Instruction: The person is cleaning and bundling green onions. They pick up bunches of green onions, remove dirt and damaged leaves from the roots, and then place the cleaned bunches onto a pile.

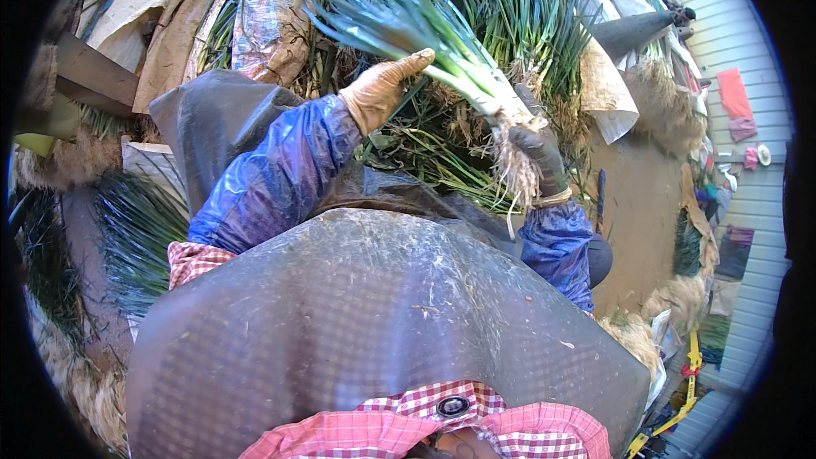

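A bunch of green onions (468, 73) lies slantwise between my hands, its leaves towards the top and its pale, rooty ends at the lower right. My left hand (386, 86), in a soiled tan glove, is at the stalks with the thumb raised; the leaves above it are blurred. My right hand (539, 146), in a dark glove with a band at the wrist, is closed around the root ends. Loose green leaves and trimmings (433, 159) lie below the bunch. A grey plastic apron (395, 306) covers my lap.
More green onions (523, 13) stand in heaps ahead, with a woven sack (268, 25) at the upper left. Another heap of green onions (140, 236) lies at my left. Brown ground (644, 217) shows at right, before a corrugated wall (752, 191) and a yellow metal bar (692, 370).
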A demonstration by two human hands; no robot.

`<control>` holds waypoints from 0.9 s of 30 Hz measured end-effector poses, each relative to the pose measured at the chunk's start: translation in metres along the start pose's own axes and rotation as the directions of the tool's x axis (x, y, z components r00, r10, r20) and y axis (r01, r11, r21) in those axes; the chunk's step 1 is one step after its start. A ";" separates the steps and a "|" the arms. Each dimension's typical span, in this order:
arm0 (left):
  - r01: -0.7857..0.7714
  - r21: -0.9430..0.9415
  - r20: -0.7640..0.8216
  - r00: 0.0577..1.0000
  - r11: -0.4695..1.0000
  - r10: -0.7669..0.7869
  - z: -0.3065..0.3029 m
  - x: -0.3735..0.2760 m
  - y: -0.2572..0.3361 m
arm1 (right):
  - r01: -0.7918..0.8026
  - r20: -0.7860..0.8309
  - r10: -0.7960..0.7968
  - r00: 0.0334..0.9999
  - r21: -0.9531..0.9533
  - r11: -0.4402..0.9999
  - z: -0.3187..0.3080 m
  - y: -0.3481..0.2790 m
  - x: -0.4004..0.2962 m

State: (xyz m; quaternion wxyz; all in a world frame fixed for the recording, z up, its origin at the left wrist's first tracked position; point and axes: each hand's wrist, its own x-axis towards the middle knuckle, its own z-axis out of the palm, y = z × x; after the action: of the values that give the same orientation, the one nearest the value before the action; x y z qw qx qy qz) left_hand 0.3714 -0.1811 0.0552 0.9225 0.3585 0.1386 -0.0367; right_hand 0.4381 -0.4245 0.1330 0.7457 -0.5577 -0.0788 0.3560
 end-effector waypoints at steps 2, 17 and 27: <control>-0.060 -0.279 -0.104 0.994 0.958 0.032 0.018 -0.003 -0.009 | 0.123 0.045 -0.114 0.992 -0.369 0.921 0.011 0.005 -0.008; 0.045 -0.562 0.084 0.996 0.826 0.003 0.087 -0.063 -0.017 | 0.561 0.511 -0.287 0.811 -0.817 0.131 0.088 -0.014 -0.036; 0.214 -0.532 0.609 0.769 0.819 0.195 0.030 -0.136 0.042 | 0.090 0.570 0.285 0.771 -0.540 0.837 0.105 0.008 -0.044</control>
State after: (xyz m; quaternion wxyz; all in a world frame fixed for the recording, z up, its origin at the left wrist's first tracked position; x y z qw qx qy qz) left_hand 0.2546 -0.1745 0.1426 0.9767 0.0288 -0.1771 -0.1177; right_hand 0.3487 -0.3692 0.1762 0.4675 -0.5955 -0.3895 0.5244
